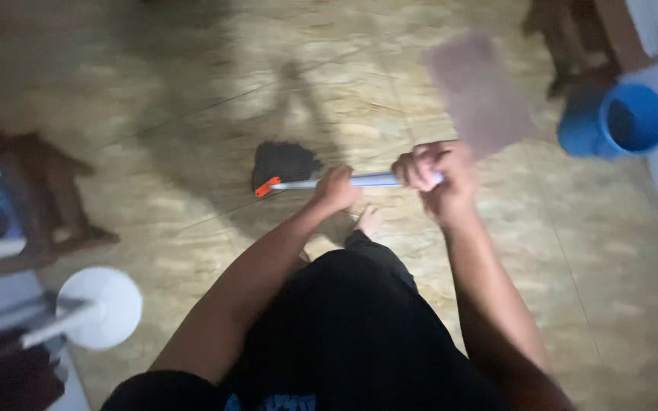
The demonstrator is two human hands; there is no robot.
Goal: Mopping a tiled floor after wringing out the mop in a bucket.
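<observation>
I see left hand [336, 189] and right hand [437, 173] both wrapped around pale stiff mop handle [321, 183]; dark floppy mop head [283, 162] on tiled floor [192, 190] ahead. Looks light; two-hand shaft grip suits.

Dim indoor view, lit weakly from behind and above the person. A broad soft shadow of the body falls on the tiled floor [192, 137] ahead of the left grip [336, 189] and right grip [436, 171]. Motion blur smears the whole frame, strongest at the left edge and on the brownish rectangular patch [480, 91] above the right grip. The dark clothing below the grips loses all detail. No glare appears.
</observation>
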